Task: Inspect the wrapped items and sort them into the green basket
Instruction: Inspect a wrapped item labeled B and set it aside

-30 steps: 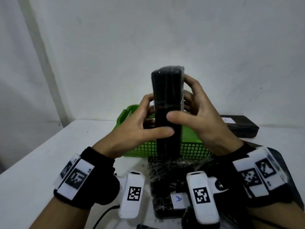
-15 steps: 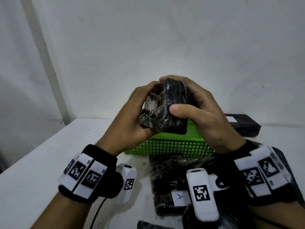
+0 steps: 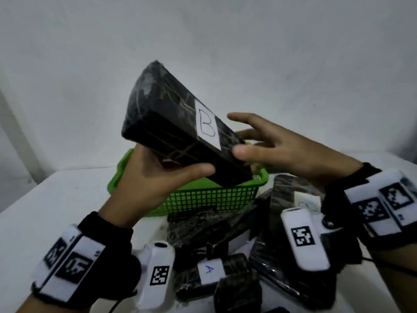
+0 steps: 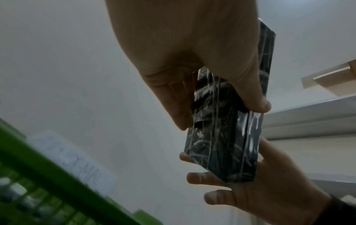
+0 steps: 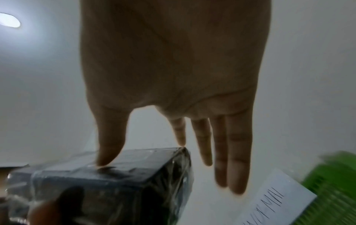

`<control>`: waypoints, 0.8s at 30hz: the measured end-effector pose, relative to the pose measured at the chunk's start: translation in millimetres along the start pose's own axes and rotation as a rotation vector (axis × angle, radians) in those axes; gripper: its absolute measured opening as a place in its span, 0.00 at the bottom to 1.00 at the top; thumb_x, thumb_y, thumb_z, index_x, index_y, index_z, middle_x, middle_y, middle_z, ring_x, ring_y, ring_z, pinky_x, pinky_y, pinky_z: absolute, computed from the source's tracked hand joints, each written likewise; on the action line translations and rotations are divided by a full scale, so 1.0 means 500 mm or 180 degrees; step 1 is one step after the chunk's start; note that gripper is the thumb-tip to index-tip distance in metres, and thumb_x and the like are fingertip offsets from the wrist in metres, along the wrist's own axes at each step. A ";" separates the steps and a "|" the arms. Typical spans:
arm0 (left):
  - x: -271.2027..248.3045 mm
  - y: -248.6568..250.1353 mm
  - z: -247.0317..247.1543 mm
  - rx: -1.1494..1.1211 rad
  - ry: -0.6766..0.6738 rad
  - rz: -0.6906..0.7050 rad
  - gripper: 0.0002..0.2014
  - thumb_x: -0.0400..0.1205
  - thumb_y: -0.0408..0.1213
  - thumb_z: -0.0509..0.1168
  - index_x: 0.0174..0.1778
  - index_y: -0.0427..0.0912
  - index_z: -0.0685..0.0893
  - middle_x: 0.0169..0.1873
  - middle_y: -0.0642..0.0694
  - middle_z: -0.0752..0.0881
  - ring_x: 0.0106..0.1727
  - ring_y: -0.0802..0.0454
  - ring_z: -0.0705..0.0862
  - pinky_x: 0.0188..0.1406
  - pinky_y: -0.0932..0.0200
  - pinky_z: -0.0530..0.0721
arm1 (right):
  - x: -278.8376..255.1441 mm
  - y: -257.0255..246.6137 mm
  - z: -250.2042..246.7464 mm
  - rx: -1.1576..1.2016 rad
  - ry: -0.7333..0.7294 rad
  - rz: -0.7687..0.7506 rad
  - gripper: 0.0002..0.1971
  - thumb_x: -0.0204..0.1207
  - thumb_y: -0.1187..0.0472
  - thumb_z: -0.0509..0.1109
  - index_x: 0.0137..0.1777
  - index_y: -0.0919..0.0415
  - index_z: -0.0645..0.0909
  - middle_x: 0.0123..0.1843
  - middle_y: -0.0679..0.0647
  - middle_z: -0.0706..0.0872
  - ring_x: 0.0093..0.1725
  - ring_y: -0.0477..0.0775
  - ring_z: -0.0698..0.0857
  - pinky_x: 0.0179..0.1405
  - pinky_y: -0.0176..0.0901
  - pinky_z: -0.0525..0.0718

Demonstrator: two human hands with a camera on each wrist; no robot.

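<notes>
A long black box wrapped in clear film [image 3: 180,129] [image 4: 225,137] [image 5: 108,182] is held tilted above the green basket [image 3: 209,197], its white label marked "B" [image 3: 207,127] facing me. My left hand [image 3: 153,177] grips its lower side, thumb across the front. My right hand [image 3: 277,145] has straight, spread fingers; its thumb [image 5: 109,146] touches the box's near end. Several more wrapped black items [image 3: 225,242] lie in front of the basket, one labelled "A" [image 3: 209,270].
The basket stands on a white table [image 3: 56,211] against a white wall. A paper label with handwriting [image 5: 273,204] is fixed to the basket's side. Wrist-worn cameras and marker bands [image 3: 302,242] cover part of the pile.
The box has turned from upright, through an end-on pose, to tilted with the "B" label facing me. My right hand's fingers have opened off it; the left hand keeps its grip.
</notes>
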State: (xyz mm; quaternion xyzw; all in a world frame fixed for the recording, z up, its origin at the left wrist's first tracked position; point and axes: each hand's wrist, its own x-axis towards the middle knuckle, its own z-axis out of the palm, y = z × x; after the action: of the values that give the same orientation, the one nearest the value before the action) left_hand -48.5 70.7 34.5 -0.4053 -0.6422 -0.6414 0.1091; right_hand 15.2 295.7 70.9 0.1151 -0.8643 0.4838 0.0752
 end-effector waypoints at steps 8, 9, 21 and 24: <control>0.115 -0.032 0.161 -0.0085 -0.0447 -0.0588 0.27 0.68 0.56 0.81 0.59 0.50 0.84 0.54 0.52 0.91 0.55 0.56 0.91 0.46 0.51 0.92 | -0.075 0.071 -0.136 0.0099 0.0630 -0.0160 0.37 0.62 0.54 0.85 0.74 0.45 0.79 0.70 0.44 0.86 0.62 0.60 0.89 0.62 0.52 0.89; 0.132 -0.034 0.182 0.0071 -0.0651 -0.0634 0.28 0.69 0.57 0.77 0.62 0.49 0.84 0.55 0.53 0.91 0.56 0.58 0.90 0.49 0.50 0.92 | -0.080 0.083 -0.154 0.0043 0.0866 -0.0139 0.37 0.61 0.54 0.85 0.73 0.45 0.80 0.69 0.45 0.86 0.60 0.62 0.90 0.61 0.53 0.90; 0.258 -0.098 0.323 0.0847 -0.0970 -0.1365 0.12 0.83 0.45 0.70 0.58 0.43 0.84 0.50 0.45 0.92 0.38 0.57 0.87 0.35 0.64 0.81 | -0.085 0.254 -0.388 -0.1669 0.0651 0.1358 0.34 0.70 0.63 0.83 0.75 0.49 0.75 0.68 0.46 0.79 0.48 0.37 0.80 0.47 0.30 0.75; 0.286 -0.102 0.343 0.0761 -0.0990 -0.1441 0.11 0.86 0.41 0.66 0.58 0.38 0.85 0.51 0.42 0.92 0.38 0.54 0.84 0.31 0.65 0.80 | -0.057 0.319 -0.388 -0.1577 0.0239 0.1488 0.32 0.69 0.65 0.83 0.71 0.47 0.76 0.70 0.50 0.80 0.49 0.37 0.80 0.54 0.41 0.79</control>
State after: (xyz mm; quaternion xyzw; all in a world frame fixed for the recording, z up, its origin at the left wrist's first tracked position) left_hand -109.3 289.2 65.1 -0.3295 -0.7963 -0.4994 -0.0895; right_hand 2.7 545.7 34.6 -0.1257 -0.9552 0.2672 0.0197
